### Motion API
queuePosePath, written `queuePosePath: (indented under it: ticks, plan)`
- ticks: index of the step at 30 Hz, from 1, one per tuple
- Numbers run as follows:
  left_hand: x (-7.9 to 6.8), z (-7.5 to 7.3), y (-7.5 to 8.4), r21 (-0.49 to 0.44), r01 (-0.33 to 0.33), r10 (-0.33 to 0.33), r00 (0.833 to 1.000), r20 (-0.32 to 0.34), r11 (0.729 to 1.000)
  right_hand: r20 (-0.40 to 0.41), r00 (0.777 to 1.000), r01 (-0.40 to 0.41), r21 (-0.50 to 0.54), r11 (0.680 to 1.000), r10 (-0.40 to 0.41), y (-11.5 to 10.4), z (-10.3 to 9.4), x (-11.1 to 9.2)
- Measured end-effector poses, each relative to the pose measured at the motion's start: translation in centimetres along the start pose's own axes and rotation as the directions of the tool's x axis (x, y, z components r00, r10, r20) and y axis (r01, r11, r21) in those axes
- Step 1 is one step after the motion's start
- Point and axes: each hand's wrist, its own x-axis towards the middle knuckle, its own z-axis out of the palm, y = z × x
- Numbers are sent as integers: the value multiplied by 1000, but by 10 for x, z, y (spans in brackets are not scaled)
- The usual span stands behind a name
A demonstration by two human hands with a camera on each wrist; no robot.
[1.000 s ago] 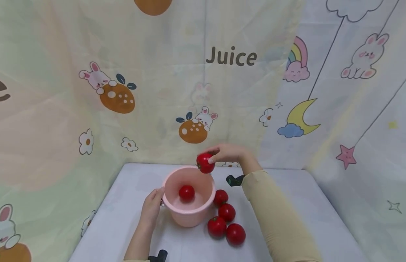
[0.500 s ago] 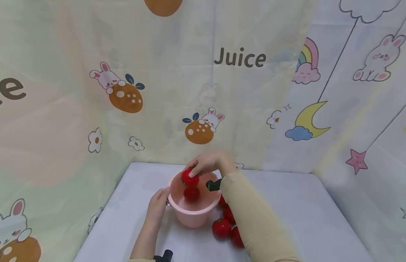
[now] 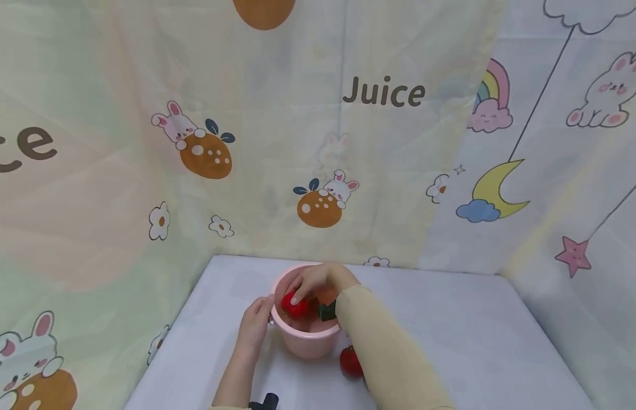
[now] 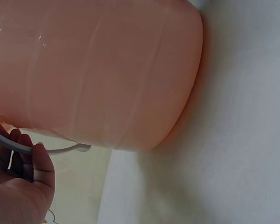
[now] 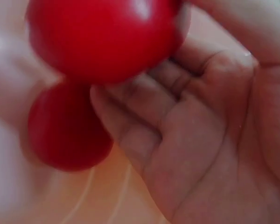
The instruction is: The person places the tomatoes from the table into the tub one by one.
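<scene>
A pink bucket (image 3: pixel 308 346) stands upright on the white table. My left hand (image 3: pixel 255 322) holds it at the left rim; in the left wrist view its fingers curl round the grey handle (image 4: pixel 67 150) close to the bucket wall. My right hand (image 3: pixel 318 278) reaches down inside the bucket and grips a red tomato (image 3: pixel 294 306) between thumb and fingers. In the right wrist view, that tomato (image 5: pixel 102 37) hangs over a second tomato (image 5: pixel 67 130) lying in the bucket. The second one is largely hidden behind my hand in the head view.
Another red tomato (image 3: pixel 351 363) lies on the table right of the bucket, partly covered by my right sleeve (image 3: pixel 386 347). A printed cloth (image 3: pixel 266 216) hangs behind and beside the table (image 3: pixel 451 319). Black camera mounts sit at both wrists.
My right hand has carried the tomato leftward from above the bucket's right rim, then down into it. The right sleeve now hides most tomatoes on the table. The left hand keeps its hold.
</scene>
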Motion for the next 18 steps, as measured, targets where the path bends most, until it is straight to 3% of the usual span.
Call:
queuePosePath:
  ticks: [4,10,18]
  plan:
    - [0,2,-2,14,-3,3,1000,-2,1000,-30,999,10,-62,998,-12,6,1,5]
    - [2,1,-1,13,3,-3,1000,-4,1000,14,999,50,-32,998,-49,5,0,4]
    - [3,1,-2,10,19,-19,1000,5,1000,23,995,98,-103,990,-97,4,1,2]
